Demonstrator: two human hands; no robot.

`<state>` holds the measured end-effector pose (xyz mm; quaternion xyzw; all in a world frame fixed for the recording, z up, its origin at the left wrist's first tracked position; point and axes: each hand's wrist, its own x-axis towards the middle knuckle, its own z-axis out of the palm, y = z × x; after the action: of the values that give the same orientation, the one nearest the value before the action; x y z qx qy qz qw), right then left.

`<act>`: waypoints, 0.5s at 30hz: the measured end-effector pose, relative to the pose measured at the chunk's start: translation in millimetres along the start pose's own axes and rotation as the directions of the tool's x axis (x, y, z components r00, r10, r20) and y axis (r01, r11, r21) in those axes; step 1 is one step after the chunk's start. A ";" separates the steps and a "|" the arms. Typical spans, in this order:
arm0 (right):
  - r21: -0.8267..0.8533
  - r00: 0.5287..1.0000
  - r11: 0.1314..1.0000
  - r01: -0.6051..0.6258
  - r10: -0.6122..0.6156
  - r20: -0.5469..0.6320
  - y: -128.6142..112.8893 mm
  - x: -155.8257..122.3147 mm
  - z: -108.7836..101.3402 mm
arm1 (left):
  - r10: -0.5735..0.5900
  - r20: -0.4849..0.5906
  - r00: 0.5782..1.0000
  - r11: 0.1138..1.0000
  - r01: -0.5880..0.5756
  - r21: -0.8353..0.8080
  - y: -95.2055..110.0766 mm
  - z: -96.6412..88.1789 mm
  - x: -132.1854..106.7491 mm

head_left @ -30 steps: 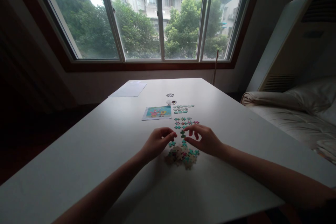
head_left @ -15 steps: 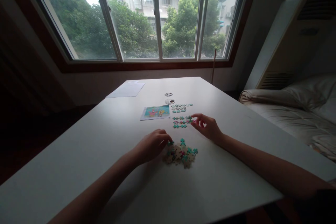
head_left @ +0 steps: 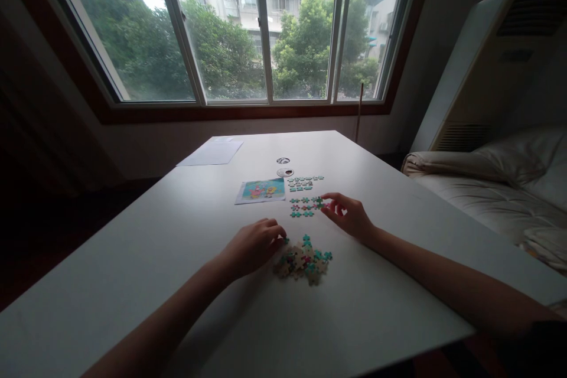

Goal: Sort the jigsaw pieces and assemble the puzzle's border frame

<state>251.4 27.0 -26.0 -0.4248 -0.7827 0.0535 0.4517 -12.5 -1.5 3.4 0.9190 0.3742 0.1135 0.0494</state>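
Observation:
My right hand [head_left: 349,217] pinches a green jigsaw puzzle piece [head_left: 319,202] between thumb and forefinger, at the right end of short rows of pieces [head_left: 302,208]. Whether that piece touches the table cannot be told. Lower and to the left, my left hand [head_left: 257,243] is curled, its fingertips closed on a small teal puzzle piece [head_left: 286,240] that they mostly cover. Just right of those fingers lies a heap of loose pieces [head_left: 300,261], many with the plain brown side up and others teal or pink.
A colourful cartoon picture sheet [head_left: 263,190] lies left of the rows. Further rows of teal pieces [head_left: 301,183] and two small round items [head_left: 284,172] sit beyond. White paper [head_left: 210,152] rests at the far left of the white table [head_left: 390,289]. A covered couch [head_left: 469,174] stands at right.
The left fingers have closed further over the teal piece at the heap's edge, so less of it shows. My right hand stays at the row with its piece. The view shifts slightly.

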 end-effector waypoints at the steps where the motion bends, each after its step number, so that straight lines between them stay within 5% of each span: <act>1: -0.002 1.000 1.000 0.000 0.000 0.003 0.1 -0.3 0.2 | -0.006 0.004 1.000 1.000 0.006 0.007 1.3 -0.7 -0.1; 9: 0.009 0.998 0.998 -0.058 0.057 0.024 1.1 10.6 -3.3 | -0.040 0.019 0.999 0.999 0.039 0.031 9.4 -8.4 -1.2; 15: -0.194 0.950 0.945 -0.264 0.290 0.119 48.7 52.6 -15.2 | -0.067 0.034 0.997 0.997 0.066 0.049 7.3 -12.3 0.3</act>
<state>280.7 90.8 -5.0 -0.5639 -0.7476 0.0780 0.3420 -10.4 -6.5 16.7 0.9089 0.4063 0.0863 0.0379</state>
